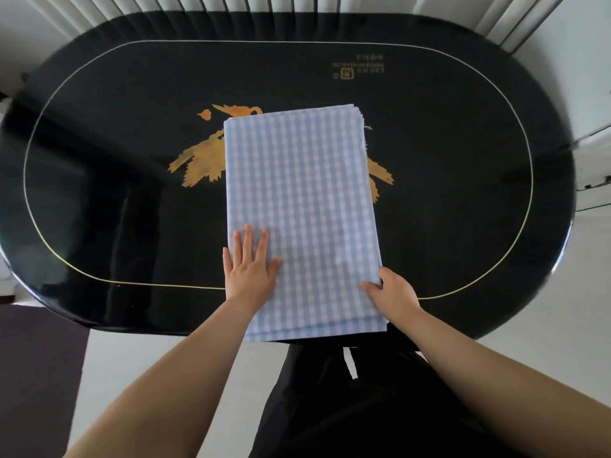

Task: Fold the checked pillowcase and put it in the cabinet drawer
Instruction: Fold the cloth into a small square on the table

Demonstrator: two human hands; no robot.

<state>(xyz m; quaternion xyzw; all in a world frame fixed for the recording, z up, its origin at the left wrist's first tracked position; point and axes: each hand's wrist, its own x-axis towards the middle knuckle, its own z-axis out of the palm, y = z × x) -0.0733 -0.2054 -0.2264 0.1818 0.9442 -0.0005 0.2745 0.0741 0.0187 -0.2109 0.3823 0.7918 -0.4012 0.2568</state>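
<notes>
In the head view the checked pillowcase [299, 206], already folded into a long layered rectangle, lies on the black oval table [446, 166] with its near end overhanging, the left hand [249, 266] pressing flat with straight fingers, apparently to pin it, while the right hand [391, 294] pinches the near right edge, probably for another fold.

Premises: a domestic room, most likely a living or dining area. Evidence: a glossy black oval surface [463, 193] with a thin gold border line and a gold leaf motif [198, 160] at its centre, in the style of household furniture. White vertical slats [297, 3], apparently a radiator or blinds, stand beyond the far edge. Pale floor tiles [588, 276] lie off the right edge, and a dark mat [33, 375] lies on the floor below the near left corner.
</notes>
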